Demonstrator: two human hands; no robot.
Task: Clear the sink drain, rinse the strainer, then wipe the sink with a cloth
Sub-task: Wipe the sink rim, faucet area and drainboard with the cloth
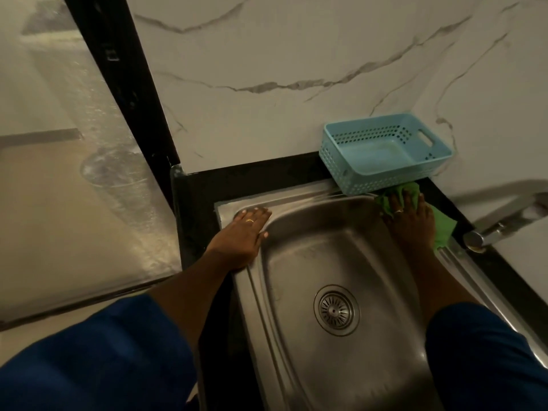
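**Green cloth at the sink's far corner, basket close by**

The right hand (410, 221) presses the cloth (441, 229) flat, fingers spread, on the far right corner of the steel sink (296, 232). The left hand (240, 235) rests flat on the left rim, fingers together. The cloth's far edge touches the blue basket (370, 179); a firm push there could shove it along the counter. The trailing corner lies near the tap (504, 215) base and might snag. The strainer (336, 310) sits in the drain; the dim light hides any leftover grime. The tap's spout is cut off, and sleeves cover the near rim.
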